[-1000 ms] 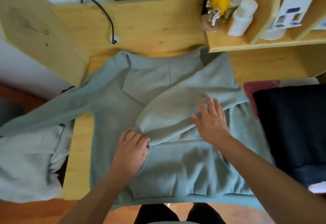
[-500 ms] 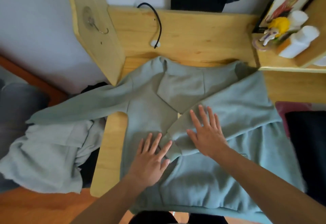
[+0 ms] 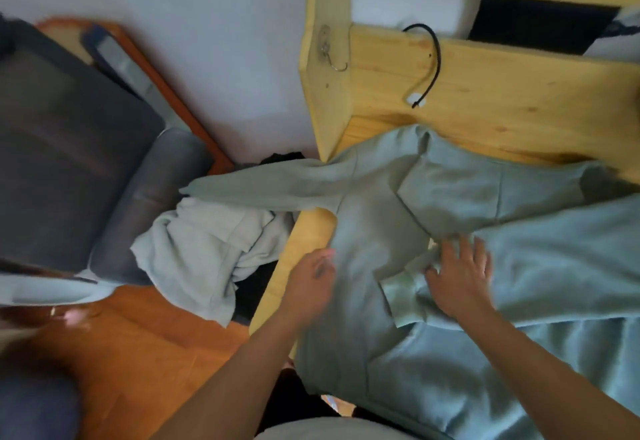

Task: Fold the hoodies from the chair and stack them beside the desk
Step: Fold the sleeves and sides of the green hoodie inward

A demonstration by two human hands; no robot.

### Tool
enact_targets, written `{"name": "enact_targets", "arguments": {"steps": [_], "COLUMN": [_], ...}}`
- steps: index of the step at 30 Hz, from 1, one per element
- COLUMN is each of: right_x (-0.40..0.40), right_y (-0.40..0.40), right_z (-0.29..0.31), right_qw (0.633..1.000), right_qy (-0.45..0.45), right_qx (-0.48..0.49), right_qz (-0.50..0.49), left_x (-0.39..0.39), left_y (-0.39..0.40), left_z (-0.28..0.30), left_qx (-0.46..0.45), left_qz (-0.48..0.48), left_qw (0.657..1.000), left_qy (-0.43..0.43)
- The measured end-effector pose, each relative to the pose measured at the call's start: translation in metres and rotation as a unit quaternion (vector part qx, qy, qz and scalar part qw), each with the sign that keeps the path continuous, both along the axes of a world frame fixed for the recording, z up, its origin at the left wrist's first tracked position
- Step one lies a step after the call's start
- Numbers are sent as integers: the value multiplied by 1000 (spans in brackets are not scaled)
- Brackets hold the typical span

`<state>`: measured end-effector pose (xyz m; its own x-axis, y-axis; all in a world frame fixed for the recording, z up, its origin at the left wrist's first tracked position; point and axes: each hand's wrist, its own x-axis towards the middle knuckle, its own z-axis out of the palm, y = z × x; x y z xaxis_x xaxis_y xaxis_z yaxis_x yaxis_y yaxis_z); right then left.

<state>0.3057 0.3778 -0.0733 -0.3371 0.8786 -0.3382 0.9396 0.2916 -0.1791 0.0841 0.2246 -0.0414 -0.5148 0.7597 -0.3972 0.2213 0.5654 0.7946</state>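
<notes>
Sage hoodie point(image 3: 363, 266) spread front-up across the wooden surface point(image 3: 502, 93), hood toward twelve o'clock, hem toward six. One sleeve already crossed over the chest, cuff point(image 3: 401, 297) ending near the middle. Other sleeve point(image 3: 263, 187) stretched out toward nine o'clock, off the surface edge, tip lying over a paler crumpled hoodie point(image 3: 201, 252) heaped against the chair point(image 3: 69, 149).

Right hand point(image 3: 457, 277) flat, fingers spread, pressing the folded sleeve just past the cuff; grip released, nothing clasped. Left hand point(image 3: 311, 284) at the hoodie's nine o'clock edge, blurred; fingers look relaxed and holding nothing, though hard to be sure.

Likely step: bringing in the free sleeve. Best done by keeping the right palm down so the first fold does not slide, then reaching toward nine o'clock and taking the sleeve near its cuff rather than mid-length. Lift clear of the surface corner, draw toward three o'clock, lay straight across the chest to mirror the first. Smooth from shoulder seam outward before folding the body. Risk: dragging the paler hoodie along, or skewing the shoulder line.
</notes>
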Motion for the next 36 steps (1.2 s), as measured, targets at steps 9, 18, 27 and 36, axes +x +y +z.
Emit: {"name": "enact_targets", "arguments": {"steps": [9, 18, 27, 36], "right_x": [-208, -211, -233, -153], "right_y": [-13, -48, -26, -124], "right_z": [4, -32, 63, 232], "right_qw": [993, 990, 970, 715], "right_qy": [71, -92, 120, 635], "right_qx": [-23, -30, -209, -173], "right_qz": [91, 104, -37, -234], "left_x": [-268, -347, -308, -61], "left_y": [-4, 25, -7, 19], "left_z": [-25, -51, 50, 168], "left_qx": [26, 49, 225, 299], "left_qz": [399, 478, 358, -257], "left_qw": [887, 763, 776, 918], "left_qy": [-233, -433, -468, 49]}}
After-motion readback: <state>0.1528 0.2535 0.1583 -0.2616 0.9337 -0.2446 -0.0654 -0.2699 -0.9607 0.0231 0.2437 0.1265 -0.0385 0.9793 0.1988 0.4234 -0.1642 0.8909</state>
